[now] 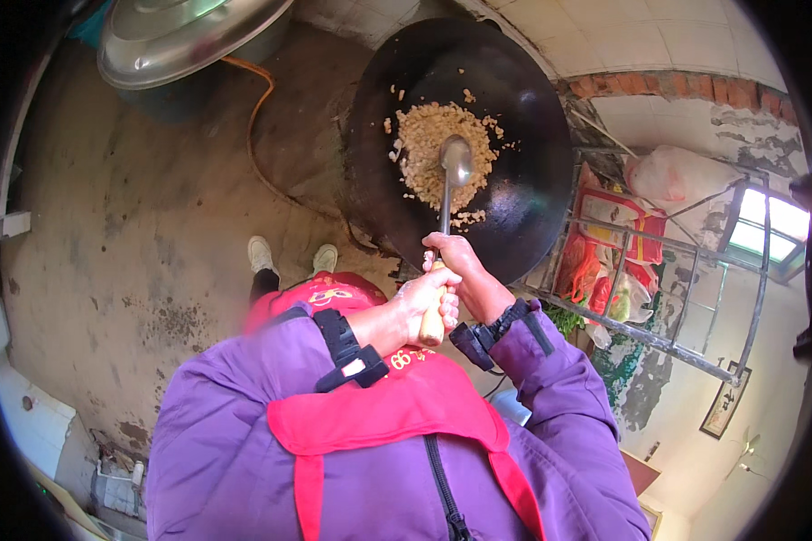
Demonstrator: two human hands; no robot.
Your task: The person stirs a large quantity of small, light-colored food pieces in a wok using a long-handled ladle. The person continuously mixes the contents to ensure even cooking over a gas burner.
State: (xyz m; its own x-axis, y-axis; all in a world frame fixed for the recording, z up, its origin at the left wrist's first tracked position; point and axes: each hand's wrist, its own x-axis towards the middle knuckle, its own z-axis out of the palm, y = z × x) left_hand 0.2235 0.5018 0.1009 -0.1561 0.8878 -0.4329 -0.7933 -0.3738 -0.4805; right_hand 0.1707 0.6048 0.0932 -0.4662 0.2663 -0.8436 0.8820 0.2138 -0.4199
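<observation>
Both of my hands grip one long-handled metal ladle [456, 161]. My left hand [416, 297] is wrapped around its wooden handle [432, 324], near the butt end. Farther up, my right hand [460, 260] closes around the handle where wood meets the metal shaft. The ladle's rounded back faces up and its bowl rests on a heap of small, pale-brown chopped pieces of food [419, 138]. This heap lies in the middle of a large black wok [528, 203]. A few loose bits are scattered on the wok's wall around it.
A wide metal lid [176, 47] covers a large vessel at upper left. An orange hose [252, 128] runs across the concrete floor [108, 237] towards the wok. To the right stands a metal rack [649, 331] with plastic bags [578, 267] and leafy greens [565, 318]. Tiled wall borders the wok's far side.
</observation>
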